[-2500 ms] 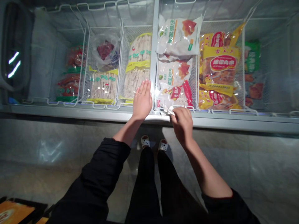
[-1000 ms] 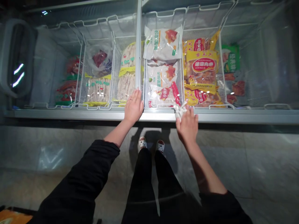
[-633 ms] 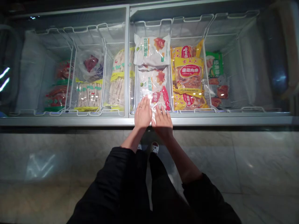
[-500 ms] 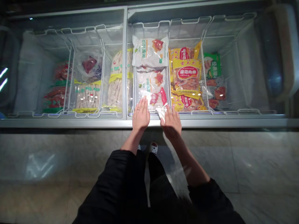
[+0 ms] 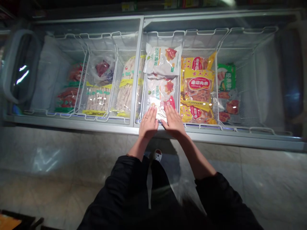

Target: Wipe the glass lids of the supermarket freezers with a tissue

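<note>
My left hand (image 5: pixel 148 124) lies flat on the glass top near the freezer's front edge, fingers stretched forward and a thin ring on one. Close beside it, my right hand (image 5: pixel 174 123) has its fingers extended over a crumpled white tissue (image 5: pixel 162 112), holding it against the glass. The tissue shows between the two hands; part of it is hidden under the right one. Below the glass, white bags of frozen food (image 5: pixel 164 60) lie in a wire basket, and a red-and-white pack (image 5: pixel 171 101) is partly covered by my right fingers.
The chest freezer's metal front rim (image 5: pixel 107 126) runs across the view. Wire baskets inside hold yellow packs (image 5: pixel 198 83), a green pack (image 5: pixel 226 76) and pale packs (image 5: pixel 97 99). A lid handle (image 5: pixel 8 67) stands at the left. Tiled floor (image 5: pixel 211 166) lies below.
My hands have come closer together, the right one moving left with the tissue. The view has shifted, so the freezer sits lower and further right, slightly tilted.
</note>
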Motion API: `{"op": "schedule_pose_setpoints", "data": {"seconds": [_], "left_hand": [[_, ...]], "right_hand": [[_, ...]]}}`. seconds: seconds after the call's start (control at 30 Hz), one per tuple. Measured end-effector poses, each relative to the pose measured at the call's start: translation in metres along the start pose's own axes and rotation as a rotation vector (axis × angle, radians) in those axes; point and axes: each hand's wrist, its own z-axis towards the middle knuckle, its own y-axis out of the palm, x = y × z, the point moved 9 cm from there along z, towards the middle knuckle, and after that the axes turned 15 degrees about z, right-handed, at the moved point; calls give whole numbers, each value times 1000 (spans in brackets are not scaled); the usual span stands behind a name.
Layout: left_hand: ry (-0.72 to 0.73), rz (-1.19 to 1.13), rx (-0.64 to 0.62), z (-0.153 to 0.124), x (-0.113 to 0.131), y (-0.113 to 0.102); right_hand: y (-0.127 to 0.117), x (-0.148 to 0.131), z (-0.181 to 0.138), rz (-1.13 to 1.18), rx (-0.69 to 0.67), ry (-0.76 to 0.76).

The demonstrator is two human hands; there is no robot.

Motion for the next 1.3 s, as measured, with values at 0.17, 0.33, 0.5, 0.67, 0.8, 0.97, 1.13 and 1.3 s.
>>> {"op": "schedule_pose_setpoints", "data": {"seconds": [0.17, 0.33, 0.5, 0.67, 0.8, 0.97, 1.13, 1.3], "left_hand": [[36, 21, 21, 0, 4, -2], [207, 61, 32, -3, 19, -4], [303, 41, -33, 0, 27, 1], [175, 57, -138, 3, -2, -10], [-6, 94, -132, 6, -28, -34], [120, 76, -116, 30, -14, -26], [169, 112, -158, 27, -23, -1], [141, 137, -97, 13, -20, 3]], "right_hand": [[-38, 42, -9, 31, 334, 302], [-17, 11, 15, 61, 81, 53], [-43, 36, 1, 43, 362, 221], [-35, 37, -2, -8, 306, 269], [-27, 12, 23, -23, 249, 173], [-30, 5, 65, -71, 263, 85], [-35, 16, 79, -90, 281, 91], [-35, 13, 77, -75, 270, 106]]}}
